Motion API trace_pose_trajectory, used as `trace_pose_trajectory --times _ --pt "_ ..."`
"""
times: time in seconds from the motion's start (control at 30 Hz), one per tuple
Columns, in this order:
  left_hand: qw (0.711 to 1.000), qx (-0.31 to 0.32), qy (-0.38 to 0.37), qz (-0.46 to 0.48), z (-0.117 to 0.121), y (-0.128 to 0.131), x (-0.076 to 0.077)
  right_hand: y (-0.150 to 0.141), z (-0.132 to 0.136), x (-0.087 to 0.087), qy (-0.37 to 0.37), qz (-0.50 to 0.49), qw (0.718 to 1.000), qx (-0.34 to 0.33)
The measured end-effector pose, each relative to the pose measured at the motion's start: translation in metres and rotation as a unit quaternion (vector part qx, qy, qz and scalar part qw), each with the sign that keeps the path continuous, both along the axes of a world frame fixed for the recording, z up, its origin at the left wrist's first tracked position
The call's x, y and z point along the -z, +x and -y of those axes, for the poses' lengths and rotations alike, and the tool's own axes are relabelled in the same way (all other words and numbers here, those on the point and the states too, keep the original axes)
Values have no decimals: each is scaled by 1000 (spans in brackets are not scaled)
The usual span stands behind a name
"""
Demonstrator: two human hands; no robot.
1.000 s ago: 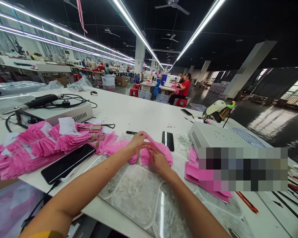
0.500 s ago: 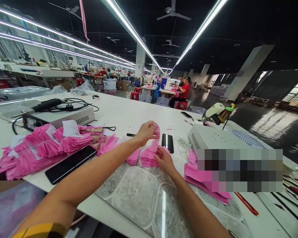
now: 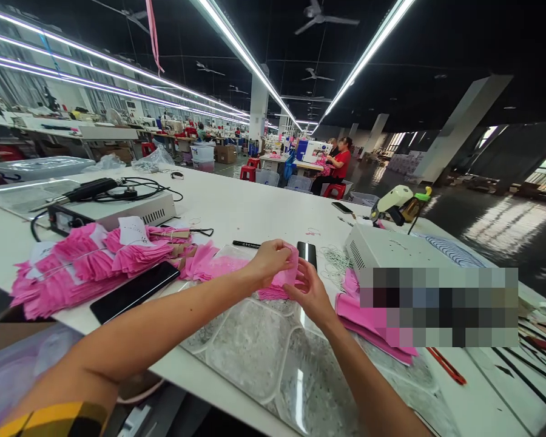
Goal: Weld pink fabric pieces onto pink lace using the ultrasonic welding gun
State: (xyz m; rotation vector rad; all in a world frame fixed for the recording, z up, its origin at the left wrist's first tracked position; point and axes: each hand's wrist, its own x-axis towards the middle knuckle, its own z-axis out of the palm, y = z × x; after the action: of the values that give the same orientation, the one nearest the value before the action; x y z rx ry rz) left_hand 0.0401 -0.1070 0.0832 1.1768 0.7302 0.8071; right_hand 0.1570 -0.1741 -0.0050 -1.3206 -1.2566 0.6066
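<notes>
My left hand [image 3: 273,261] is closed on the upper part of a thin, sheer pink fabric piece [image 3: 293,261], which it holds up above the table. At the piece's right and lower edge is my right hand [image 3: 313,294], its fingers curled and its fingertips on the cloth. Just beneath lies a stack of pink fabric pieces [image 3: 273,294], partly hidden by my hands. The stack rests at the far edge of a clear sheet with a grey marbled pattern [image 3: 248,346]. More sheer pink fabric [image 3: 204,262] spreads out behind my left forearm.
Bundled pink pieces [image 3: 73,267] and a black phone [image 3: 136,291] lie left, before a grey box with a cable [image 3: 113,212]. Another phone [image 3: 307,252] sits behind my hands. Right are folded pink fabric [image 3: 368,325], a second box [image 3: 404,252] and red tweezers [image 3: 446,366].
My left hand has lowered slightly and moved right with the pink piece. My right hand has come off the stack side up to the piece's edge. The view has shifted slightly.
</notes>
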Motion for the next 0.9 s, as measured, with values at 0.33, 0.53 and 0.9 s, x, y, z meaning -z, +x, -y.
trace_pose_trajectory --times 0.33,0.53,0.9 --pt "994 53 21 -88 3 -17 21 15 17 15 -22 61 997 53" --pt "984 82 102 -118 -12 -37 42 28 26 11 -32 112 992 49" --pt "865 194 375 -269 1 -137 87 -7 99 12 -141 308 932 -132"
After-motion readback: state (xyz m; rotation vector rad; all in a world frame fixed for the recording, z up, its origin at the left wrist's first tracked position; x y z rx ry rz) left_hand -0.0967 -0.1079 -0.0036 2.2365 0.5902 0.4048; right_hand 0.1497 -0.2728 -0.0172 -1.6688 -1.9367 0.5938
